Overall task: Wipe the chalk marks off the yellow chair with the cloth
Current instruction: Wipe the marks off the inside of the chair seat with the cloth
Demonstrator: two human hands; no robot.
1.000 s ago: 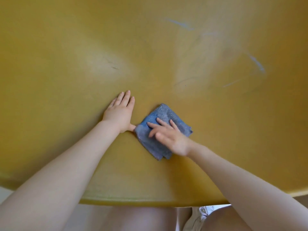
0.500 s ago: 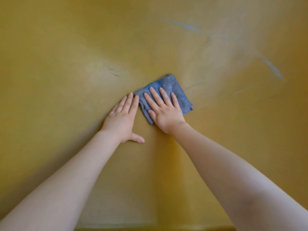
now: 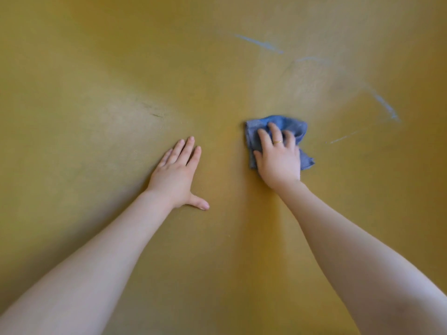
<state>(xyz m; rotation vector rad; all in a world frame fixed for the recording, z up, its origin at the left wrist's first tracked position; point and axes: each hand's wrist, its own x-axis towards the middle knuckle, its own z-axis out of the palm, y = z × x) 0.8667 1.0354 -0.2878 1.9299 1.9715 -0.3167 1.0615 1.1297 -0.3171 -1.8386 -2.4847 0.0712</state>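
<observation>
The yellow chair surface [image 3: 121,68] fills the whole view. Pale blue chalk marks lie on its upper right: one streak [image 3: 260,44] at the top, a curved streak [image 3: 384,105] at the far right, and a thin line [image 3: 341,139] below it. My right hand [image 3: 278,158] presses a bunched blue cloth [image 3: 294,125] to the chair, with its fingers curled into the fabric, left of the chalk marks. A gold ring sits on one finger. My left hand [image 3: 177,172] lies flat on the chair, fingers straight, thumb spread, a little apart from the cloth.
Dark scuff marks [image 3: 154,112] show on a worn, paler patch of the chair, up and left of my left hand. Both forearms reach in from the bottom corners.
My right hand has slid the cloth to the right, away from my left hand, and the cloth has bunched under curled fingers. The view has moved closer to the chair.
</observation>
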